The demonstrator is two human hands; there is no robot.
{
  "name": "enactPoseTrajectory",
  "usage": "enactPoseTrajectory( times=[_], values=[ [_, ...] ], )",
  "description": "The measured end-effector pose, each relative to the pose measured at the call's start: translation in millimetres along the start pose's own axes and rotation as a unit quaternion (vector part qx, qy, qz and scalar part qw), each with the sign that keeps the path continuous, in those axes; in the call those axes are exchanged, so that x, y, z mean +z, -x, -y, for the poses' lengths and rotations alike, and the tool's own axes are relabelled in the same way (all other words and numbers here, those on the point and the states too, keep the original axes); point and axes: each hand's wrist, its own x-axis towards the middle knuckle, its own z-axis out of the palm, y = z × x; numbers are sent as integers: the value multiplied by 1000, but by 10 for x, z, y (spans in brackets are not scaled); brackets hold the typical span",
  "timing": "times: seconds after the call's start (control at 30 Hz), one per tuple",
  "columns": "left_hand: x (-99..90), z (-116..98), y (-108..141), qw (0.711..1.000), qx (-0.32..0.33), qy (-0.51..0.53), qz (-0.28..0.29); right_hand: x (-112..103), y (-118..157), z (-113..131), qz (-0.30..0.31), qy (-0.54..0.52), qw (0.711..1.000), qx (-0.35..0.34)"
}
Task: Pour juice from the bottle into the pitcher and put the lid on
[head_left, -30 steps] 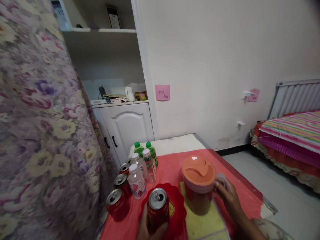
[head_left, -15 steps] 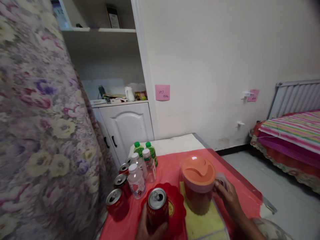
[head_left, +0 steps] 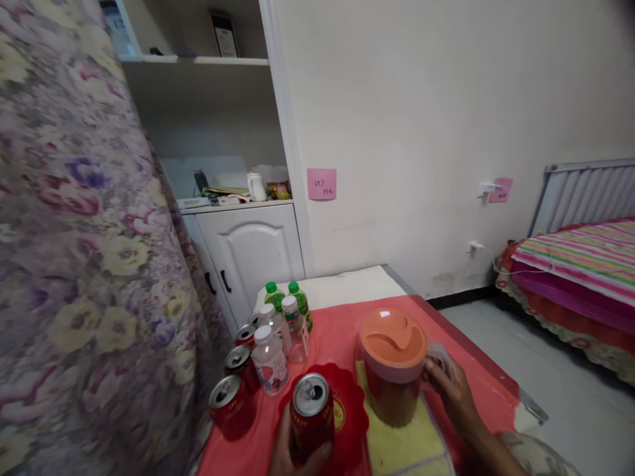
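Note:
An opened red drink can point(head_left: 311, 420) stands upright in the grip of my left hand point(head_left: 292, 453), over a red scalloped plate point(head_left: 354, 396). My right hand point(head_left: 449, 383) is closed round the handle of a clear pitcher point(head_left: 393, 396) with an orange lid point(head_left: 393, 337). Dark liquid shows inside the pitcher, which is upright over a yellow cloth point(head_left: 411, 449). Left of the plate are several more red cans point(head_left: 232, 406) and clear bottles with white caps point(head_left: 270, 360). Behind them stand two green-capped bottles point(head_left: 301, 304).
The table point(head_left: 337, 324) has a red cover, white at its far end. A floral curtain point(head_left: 99, 231) hangs close on the left. Beyond are a white cabinet point(head_left: 258, 244) with shelves and a wall with a pink note point(head_left: 322, 184). A bed point(head_left: 585, 264) stands at the right.

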Motion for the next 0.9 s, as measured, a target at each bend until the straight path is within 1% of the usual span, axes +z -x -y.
enactPoseTrajectory(
  times=[0.1,0.17,0.27,0.5,0.7,0.9],
  values=[
    [5,-11,3,1000,9,7,-10,6,-7,4,1,5,1000,-1],
    [0,-8,-1,1000,8,5,-24,4,-12,3,0,6,1000,-2],
    [-8,-1,-5,1000,2,-4,-27,-10,-14,-13,5,5,1000,-5],
    [9,-10,-2,1000,1,0,-21,-25,-23,-47,12,18,1000,-8],
    [-24,34,-10,1000,0,-5,-19,-10,-15,-17,7,8,1000,-1],
    [-18,27,0,1000,-3,-14,-2,0,-6,12,7,3,1000,-2]
  ],
)
